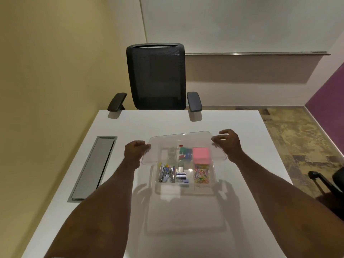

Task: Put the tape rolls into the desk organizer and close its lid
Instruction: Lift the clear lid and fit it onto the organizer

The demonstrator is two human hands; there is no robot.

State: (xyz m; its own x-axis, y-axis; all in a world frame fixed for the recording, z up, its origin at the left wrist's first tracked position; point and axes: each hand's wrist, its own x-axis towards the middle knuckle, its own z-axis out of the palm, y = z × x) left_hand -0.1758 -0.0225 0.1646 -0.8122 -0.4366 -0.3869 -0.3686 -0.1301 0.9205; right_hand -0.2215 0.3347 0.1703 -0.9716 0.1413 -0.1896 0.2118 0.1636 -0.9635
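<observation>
Left hand (134, 151) and right hand (228, 142) pinching clear lid (183, 135) by its side edges, raised over desk organizer (212, 180). Lower level; align all corners; press until seated.

I'm in an office: a black mesh office chair (156, 77) faces my white desk (232, 131) with its metal cable hatch (93, 168), a wall whiteboard (242, 23) beyond, patterned carpet (294, 138) underfoot.

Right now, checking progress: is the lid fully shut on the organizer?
No, both hands hold the clear lid tilted above the organizer.
</observation>
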